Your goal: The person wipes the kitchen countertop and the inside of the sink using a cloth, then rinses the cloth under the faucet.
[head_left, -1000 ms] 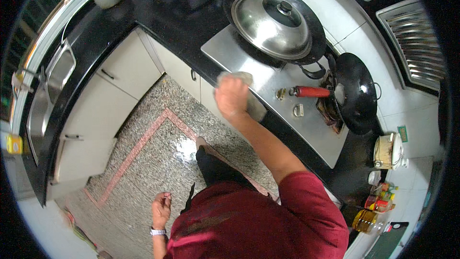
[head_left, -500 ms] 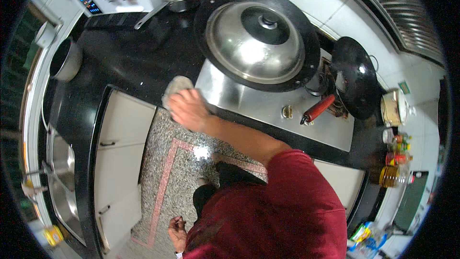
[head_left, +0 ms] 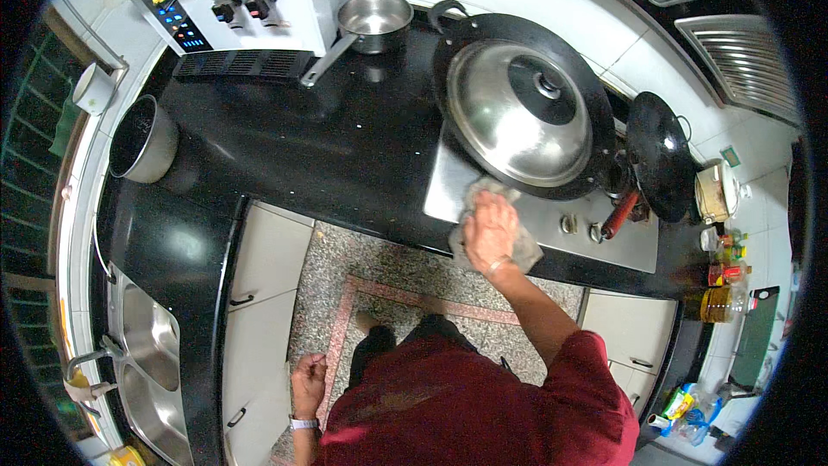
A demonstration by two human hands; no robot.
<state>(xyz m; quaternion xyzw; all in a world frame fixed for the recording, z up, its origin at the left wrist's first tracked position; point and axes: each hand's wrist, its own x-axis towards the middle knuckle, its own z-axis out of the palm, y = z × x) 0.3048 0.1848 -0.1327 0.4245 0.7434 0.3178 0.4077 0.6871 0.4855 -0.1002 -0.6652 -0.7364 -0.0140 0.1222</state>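
My right hand (head_left: 492, 233) presses a greyish rag (head_left: 523, 251) against the front left part of the steel gas stove (head_left: 535, 207), with the rag hanging toward the counter edge. Just beyond it stands a large black wok (head_left: 523, 191), covered by a domed steel lid (head_left: 492, 103) with a knob on top. Low on the left, my left hand (head_left: 308, 384) hangs beside my body, away from the counter. Its fingers are loosely curled in and nothing shows in them.
A small saucepan (head_left: 375, 24) stands near a white water dispenser (head_left: 250, 17). A pot (head_left: 145, 140) sits at the counter's left corner, above a double sink (head_left: 153, 336). Right of the lidded wok rests a second wok (head_left: 660, 155) with a red handle; several bottles (head_left: 724, 274) line the wall.
My right hand has moved right with the rag, from the counter left of the stove onto the stove's front. My view has shifted left, and my left hand still hangs low.
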